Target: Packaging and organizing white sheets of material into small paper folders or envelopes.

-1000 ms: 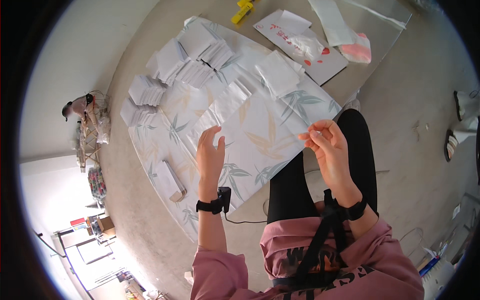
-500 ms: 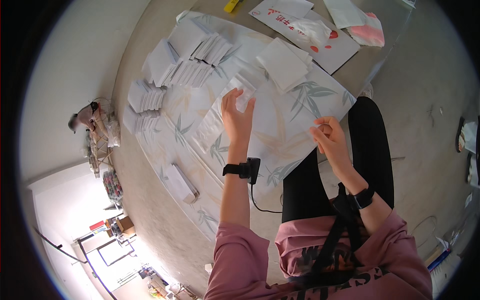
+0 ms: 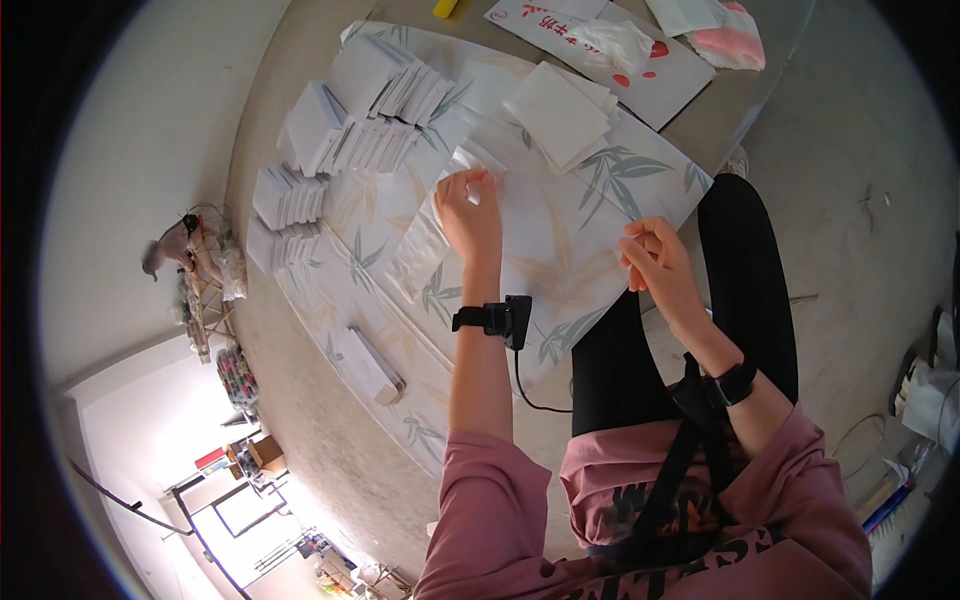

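Observation:
A long, crinkled translucent plastic bag (image 3: pixel 418 262) lies on the leaf-patterned tablecloth. Over its upper part is my left hand (image 3: pixel 468 222), fingers curled in and the thumb brought up to them. Whether they grip the plastic is hidden. My right hand (image 3: pixel 655 262) hovers by the cloth's near right edge, thumb and fingertips pressed together; anything between them is too small to make out. Beyond the bag, to the right, lies a loose pile of flat white squares (image 3: pixel 560 115). Several rows of white folded packets (image 3: pixel 375 140) stand at the far left.
A narrow white stack (image 3: pixel 372 368) sits near the cloth's left edge. At the back are a white printed sheet (image 3: pixel 640 85) with red marks, a crumpled white plastic (image 3: pixel 612 45), a pink-and-white wrapper (image 3: pixel 728 40) and a yellow object (image 3: pixel 445 8). Another person (image 3: pixel 175 245) is far left.
My left hand's thumb and fingers have closed from an open curve over the bag. My right hand stays pinched near the cloth's edge. The whole view has shifted slightly.

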Demonstrator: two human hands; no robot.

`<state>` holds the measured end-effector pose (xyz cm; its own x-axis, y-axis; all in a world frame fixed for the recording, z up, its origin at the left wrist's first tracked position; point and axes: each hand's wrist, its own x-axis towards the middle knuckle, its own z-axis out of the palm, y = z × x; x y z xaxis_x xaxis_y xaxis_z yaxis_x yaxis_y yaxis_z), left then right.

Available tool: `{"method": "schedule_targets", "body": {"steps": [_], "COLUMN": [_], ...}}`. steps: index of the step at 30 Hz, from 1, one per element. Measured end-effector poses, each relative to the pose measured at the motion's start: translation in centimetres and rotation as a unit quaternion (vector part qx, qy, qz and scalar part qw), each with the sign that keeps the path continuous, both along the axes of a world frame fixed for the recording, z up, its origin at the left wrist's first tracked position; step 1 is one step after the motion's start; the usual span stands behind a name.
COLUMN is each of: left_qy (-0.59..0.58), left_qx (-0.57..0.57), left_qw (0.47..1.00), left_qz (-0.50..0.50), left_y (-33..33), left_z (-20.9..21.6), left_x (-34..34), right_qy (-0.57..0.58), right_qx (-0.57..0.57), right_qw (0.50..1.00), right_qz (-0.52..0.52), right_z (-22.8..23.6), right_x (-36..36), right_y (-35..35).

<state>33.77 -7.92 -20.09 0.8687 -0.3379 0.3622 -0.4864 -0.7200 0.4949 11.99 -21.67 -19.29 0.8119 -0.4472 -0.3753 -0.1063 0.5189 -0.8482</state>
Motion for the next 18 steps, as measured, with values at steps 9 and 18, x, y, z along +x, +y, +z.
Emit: {"method": "schedule_targets", "body": {"steps": [9, 18], "left_qy": [-0.023, 0.046], "left_qx": [0.016, -0.052], "left_qw": [0.999, 0.998], "left_qz": [-0.046, 0.006], "left_y": [-0.28, -0.32], "left_z": [0.37, 0.57], "left_x": [-0.37, -0.76], "right_qy": [-0.002, 0.002], "right_qx": [0.005, -0.004], "right_qw": [1.0, 1.0], "right_qz": [-0.001, 0.003], "right_z": [-0.24, -0.41], "right_x": [-0.11, -0.13], "right_y": [-0.37, -0.28]}}
